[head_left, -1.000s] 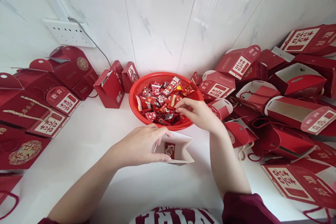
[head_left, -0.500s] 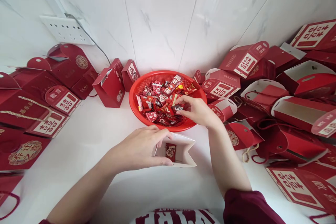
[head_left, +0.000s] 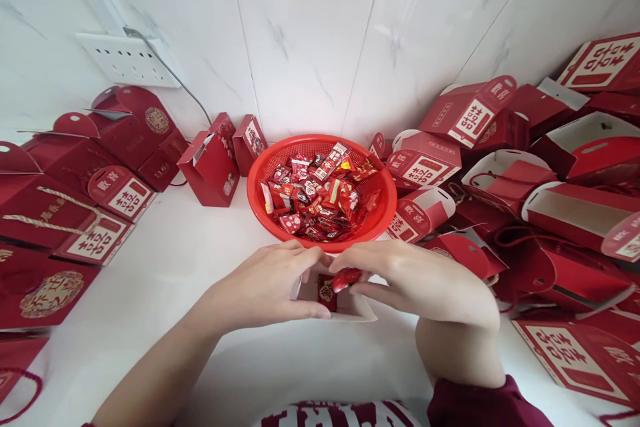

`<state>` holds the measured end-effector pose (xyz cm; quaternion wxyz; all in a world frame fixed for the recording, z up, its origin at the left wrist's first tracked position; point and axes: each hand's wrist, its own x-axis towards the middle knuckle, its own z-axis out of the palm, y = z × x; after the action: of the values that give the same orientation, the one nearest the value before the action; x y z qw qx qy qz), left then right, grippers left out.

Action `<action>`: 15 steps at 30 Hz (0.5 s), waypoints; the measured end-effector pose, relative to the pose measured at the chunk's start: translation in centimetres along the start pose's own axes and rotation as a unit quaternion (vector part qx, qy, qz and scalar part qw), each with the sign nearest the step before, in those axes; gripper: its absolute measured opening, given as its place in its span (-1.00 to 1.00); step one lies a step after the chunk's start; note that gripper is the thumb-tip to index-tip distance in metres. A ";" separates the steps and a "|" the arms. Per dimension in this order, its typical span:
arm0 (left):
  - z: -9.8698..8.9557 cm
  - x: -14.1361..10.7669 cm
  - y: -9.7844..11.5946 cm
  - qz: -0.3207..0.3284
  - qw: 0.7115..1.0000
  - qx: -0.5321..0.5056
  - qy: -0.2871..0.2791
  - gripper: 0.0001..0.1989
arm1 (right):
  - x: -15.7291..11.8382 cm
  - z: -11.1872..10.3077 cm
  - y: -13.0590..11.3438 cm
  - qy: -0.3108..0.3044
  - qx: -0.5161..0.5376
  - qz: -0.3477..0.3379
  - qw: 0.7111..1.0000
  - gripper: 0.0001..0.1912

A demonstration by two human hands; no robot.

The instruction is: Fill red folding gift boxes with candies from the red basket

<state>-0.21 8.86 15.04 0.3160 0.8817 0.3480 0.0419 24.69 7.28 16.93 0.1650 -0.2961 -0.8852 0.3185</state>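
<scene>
My left hand (head_left: pixel 270 280) grips the left side of a small paper box (head_left: pixel 367 311) with a white inside, its mouth facing up at me. Inside lies a red wrapped candy (head_left: pixel 327 291) with a pale printed figure. Over that mouth, my right hand (head_left: pixel 395 273) pinches another candy in a shiny red wrapper (head_left: pixel 346 278). Just beyond both hands sits a red plastic basket (head_left: pixel 260 213), heaped with wrapped candies (head_left: pixel 310 197) in red, pink and dark wrappers. The box's outside is mostly hidden by my hands.
Red gift boxes (head_left: pixel 120 197) crowd the left side, some with rope handles. More open red boxes (head_left: pixel 475 120) pile up on the right. Two small red boxes (head_left: pixel 213 167) stand against the tiled wall. A socket strip (head_left: pixel 127 60) with a grey cable is mounted at left.
My right hand has come from the basket toward me, carrying a red-wrapped candy to the box's mouth. My left hand keeps its hold on the box.
</scene>
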 end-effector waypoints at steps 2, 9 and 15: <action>0.0 0.0 -0.1 0.004 1.000 0.005 -0.003 -0.53 | 0.9 -0.1 0.0 0.004 0.023 -0.010 1.000 -0.71; -0.5 -0.2 0.6 0.013 1.000 -0.012 -0.004 -0.58 | 10.8 -3.4 2.5 -0.026 -0.114 0.016 0.993 -0.74; -0.4 -0.3 0.6 0.007 1.000 0.004 0.001 -0.61 | 20.4 1.0 7.1 -0.049 -0.205 0.114 0.971 -0.71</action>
<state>-0.22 8.54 15.70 0.3122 0.8853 0.3418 0.0434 11.52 24.12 13.61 0.0200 -0.4068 -0.8990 0.1613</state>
